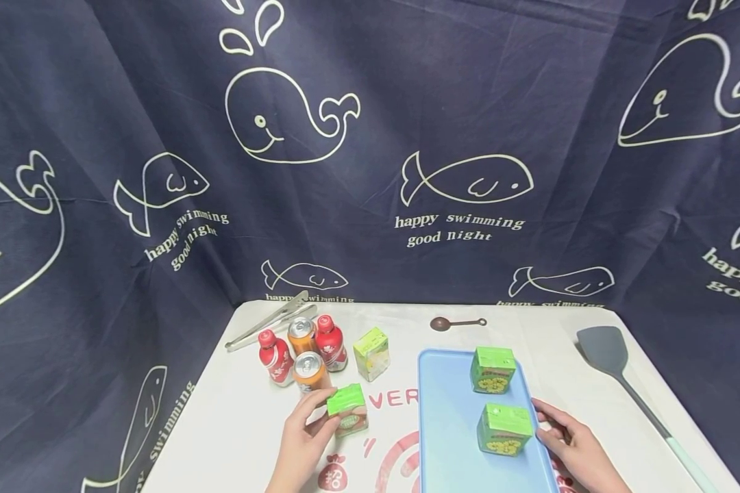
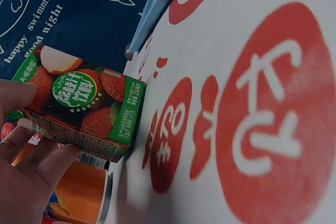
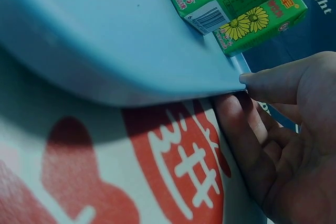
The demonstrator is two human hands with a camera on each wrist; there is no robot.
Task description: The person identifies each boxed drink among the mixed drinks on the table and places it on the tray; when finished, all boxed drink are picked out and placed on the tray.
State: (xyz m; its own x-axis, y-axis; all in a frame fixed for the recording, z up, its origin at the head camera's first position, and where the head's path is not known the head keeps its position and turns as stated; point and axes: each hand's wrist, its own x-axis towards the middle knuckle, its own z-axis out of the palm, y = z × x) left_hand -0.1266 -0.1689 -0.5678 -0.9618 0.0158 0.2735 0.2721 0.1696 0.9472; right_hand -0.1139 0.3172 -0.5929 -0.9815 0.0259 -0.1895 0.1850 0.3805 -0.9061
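My left hand (image 1: pixel 308 433) grips a lychee juice box (image 1: pixel 349 409) with a green top, thumb on one side and fingers on the other. In the left wrist view the lychee pictures on the juice box (image 2: pixel 84 95) face the camera. My right hand (image 1: pixel 570 441) pinches the right rim of a light blue tray (image 1: pixel 447 418), thumb above and fingers curled beneath it in the right wrist view. Two green drink boxes with yellow flowers stand on the tray, one drink box (image 1: pixel 493 370) toward the back and the other drink box (image 1: pixel 504 430) nearer me.
Left of the tray stand two orange cans (image 1: pixel 302 333), two red bottles (image 1: pixel 275 357) and a yellow-green drink box (image 1: pixel 372 354). Metal tongs (image 1: pixel 271 322) lie at the back left, a brown measuring spoon (image 1: pixel 458 323) behind the tray, a grey spatula (image 1: pixel 604 349) at right.
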